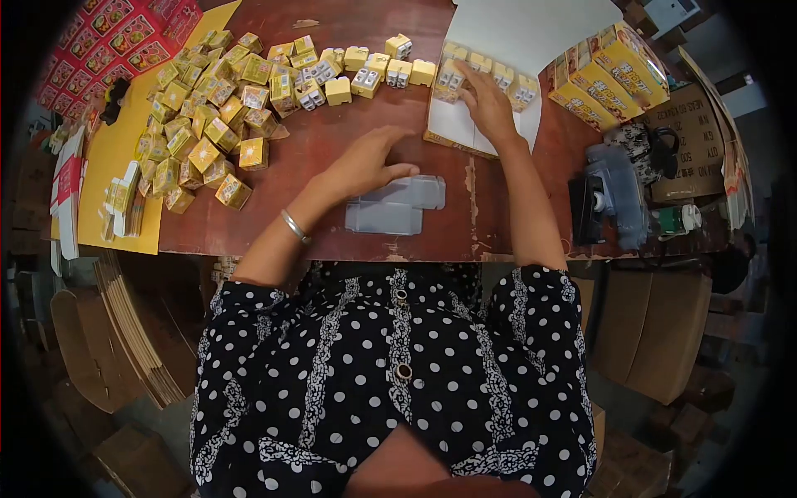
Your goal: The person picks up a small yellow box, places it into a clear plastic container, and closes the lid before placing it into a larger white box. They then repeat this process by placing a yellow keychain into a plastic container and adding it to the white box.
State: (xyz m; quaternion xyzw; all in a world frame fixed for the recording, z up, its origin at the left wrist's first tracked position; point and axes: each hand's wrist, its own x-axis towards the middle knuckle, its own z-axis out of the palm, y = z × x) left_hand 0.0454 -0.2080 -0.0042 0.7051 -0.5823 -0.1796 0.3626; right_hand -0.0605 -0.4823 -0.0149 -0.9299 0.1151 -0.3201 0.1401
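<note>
Taking the middle of the view as the dial's centre, with 12 pointing away from the person, the open carton (452, 124) stands at 1 o'clock on the red table (315, 124), its white flap raised at the far side. Small yellow boxes (502, 75) sit inside it toward the back. The right hand (488, 104) reaches into this carton, its fingers spread and bent over the yellow boxes; whether they grip one cannot be told.

The left hand (365, 170), a silvery bangle (295, 227) on its wrist, is between 11 and 12. Its fingers are loosely curled and apart, with nothing visible in them. Just below it, close in at 12, clear plastic pieces (390, 218) lie flat on the table.

Farther out, a little before 12, a row of yellow pieces (368, 79) with pale ends runs toward the carton. At 10 lies a heap of small yellow cubes (220, 133), partly on a yellow sheet (141, 220); a pink printed sheet (124, 37) is beyond it. Upright yellow packages (614, 70) stand at 2, right of the flap. Between 2 and 3 are a black object (586, 207), more clear plastic (627, 199) and a brown cardboard box (687, 153).
</note>
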